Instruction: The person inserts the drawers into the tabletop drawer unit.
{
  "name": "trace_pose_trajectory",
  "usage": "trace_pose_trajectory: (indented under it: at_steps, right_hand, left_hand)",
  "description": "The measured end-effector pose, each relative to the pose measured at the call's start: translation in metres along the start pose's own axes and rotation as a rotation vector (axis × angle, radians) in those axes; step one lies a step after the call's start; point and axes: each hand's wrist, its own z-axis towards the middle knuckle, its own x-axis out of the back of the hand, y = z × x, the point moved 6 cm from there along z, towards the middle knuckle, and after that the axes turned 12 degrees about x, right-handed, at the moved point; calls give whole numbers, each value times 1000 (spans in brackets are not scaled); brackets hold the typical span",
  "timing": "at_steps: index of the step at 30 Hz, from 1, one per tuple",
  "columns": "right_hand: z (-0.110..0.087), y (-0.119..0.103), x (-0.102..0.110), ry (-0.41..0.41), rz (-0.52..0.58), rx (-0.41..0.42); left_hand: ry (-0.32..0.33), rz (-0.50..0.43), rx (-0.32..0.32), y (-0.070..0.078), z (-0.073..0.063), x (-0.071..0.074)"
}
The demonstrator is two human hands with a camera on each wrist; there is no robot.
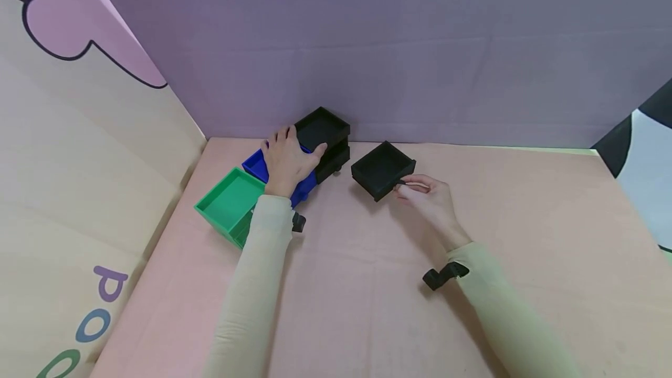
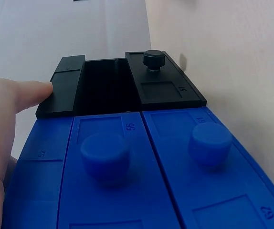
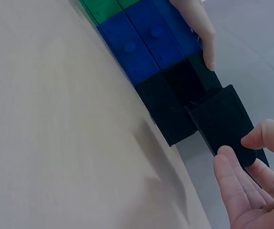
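Observation:
My right hand (image 1: pixel 427 200) pinches the knob of a small black drawer (image 1: pixel 383 168) by its front, above the table and apart from the drawer unit in the head view. Against the back wall stands a black drawer unit (image 1: pixel 321 124), its upper tray facing up. A dark gap shows between its panels in the left wrist view, beside another drawer front with a black knob (image 2: pixel 154 59). My left hand (image 1: pixel 289 162) rests over the blue drawer unit (image 1: pixel 254 166), thumb (image 2: pixel 39 91) against the black unit. Blue knobs (image 2: pixel 106 157) stick out from the blue fronts.
A green drawer unit (image 1: pixel 228 200) with an open top adjoins the blue one at the near left. Behind rises a grey-purple wall (image 1: pixel 420 45), and a pale printed wall (image 1: pixel 105 162) bounds the left. Pink cloth covers the table (image 1: pixel 367 296).

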Motion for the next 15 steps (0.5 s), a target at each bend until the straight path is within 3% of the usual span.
trace_pose_trajectory:
  at_steps: [15]
  right_hand:
    - [13,5,-22,1,-27,-47]
  left_hand:
    - [-2,24,0,2,1,-3]
